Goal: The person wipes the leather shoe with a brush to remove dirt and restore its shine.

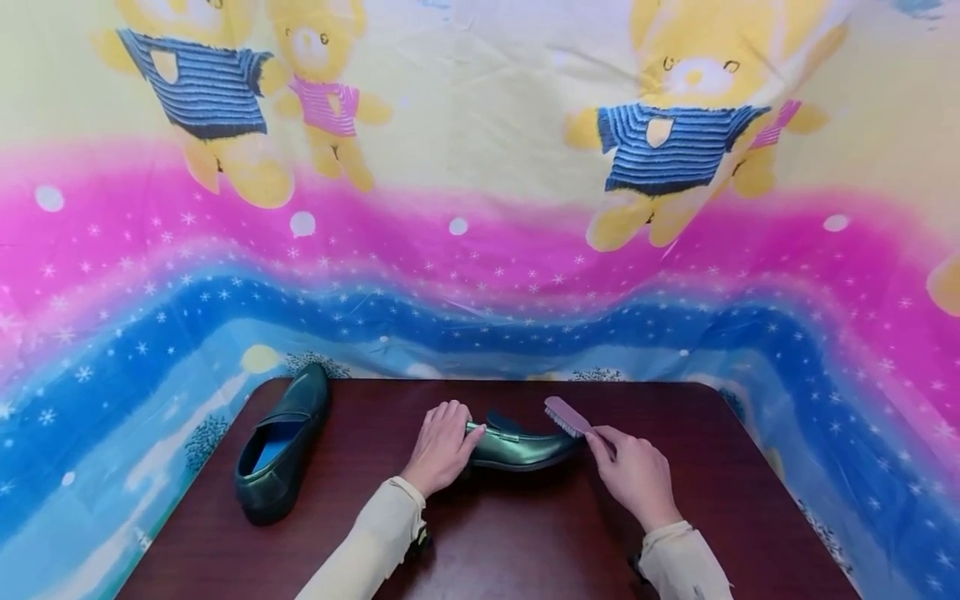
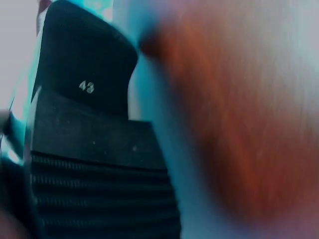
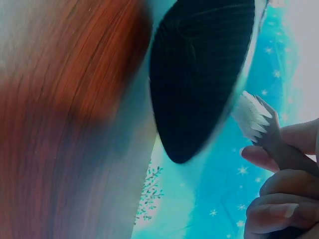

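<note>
My left hand [image 1: 442,446] grips a dark green loafer [image 1: 521,451] by its heel end, with the toe pointing right. The loafer is held up off the table, and its black ridged sole [image 2: 94,134], marked 43, fills much of the left wrist view. In my right hand [image 1: 637,479] is a small pinkish brush [image 1: 567,415], pinched by its handle. Its pale bristles [image 3: 249,117] face the loafer's toe, right at the upper's edge. The other green loafer [image 1: 281,454], with a blue insole, stands on the left of the table.
The dark red-brown wooden table [image 1: 510,542] has rounded far corners. Close behind it and along its sides hangs a cloth [image 1: 465,275] printed with bears and snowflakes.
</note>
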Available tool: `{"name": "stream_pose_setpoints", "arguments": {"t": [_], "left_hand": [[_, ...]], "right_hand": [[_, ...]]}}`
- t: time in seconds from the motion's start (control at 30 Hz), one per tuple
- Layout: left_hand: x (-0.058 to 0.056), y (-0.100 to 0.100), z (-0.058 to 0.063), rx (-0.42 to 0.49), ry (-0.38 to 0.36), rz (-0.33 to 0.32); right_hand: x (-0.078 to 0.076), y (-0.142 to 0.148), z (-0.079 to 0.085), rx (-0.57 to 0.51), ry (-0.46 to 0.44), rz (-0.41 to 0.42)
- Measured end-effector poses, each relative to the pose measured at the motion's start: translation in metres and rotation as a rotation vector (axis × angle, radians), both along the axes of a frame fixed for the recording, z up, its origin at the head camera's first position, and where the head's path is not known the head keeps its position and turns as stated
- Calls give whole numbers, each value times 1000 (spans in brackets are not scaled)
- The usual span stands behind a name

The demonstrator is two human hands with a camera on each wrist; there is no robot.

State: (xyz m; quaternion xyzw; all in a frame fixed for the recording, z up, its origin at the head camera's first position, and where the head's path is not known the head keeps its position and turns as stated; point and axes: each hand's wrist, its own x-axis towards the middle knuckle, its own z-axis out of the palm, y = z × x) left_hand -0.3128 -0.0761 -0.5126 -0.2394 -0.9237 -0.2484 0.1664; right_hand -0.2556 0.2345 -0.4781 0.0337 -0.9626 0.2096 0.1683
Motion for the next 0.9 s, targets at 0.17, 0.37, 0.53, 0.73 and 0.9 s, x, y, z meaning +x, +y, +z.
{"name": "stream_pose_setpoints", "arguments": {"t": [0.17,0.37,0.53,0.73,0.9], "left_hand": [[-5,-22,4,-16,-34,-45],[-8,-28,-6,-38,-6,-47],[-8,-27,-13,-77,80,10],[-6,-26,-20,-112,183,28],[-3,-28,-23,-155,201,41]], "right_hand": [[11,-10,2,-8,-1,43],[25,-28,-3,10,7,111],[27,-35,-7,42,94,110],[24,-17,-15,65,88,46],[17,6,-26,61,22,-17]]}}
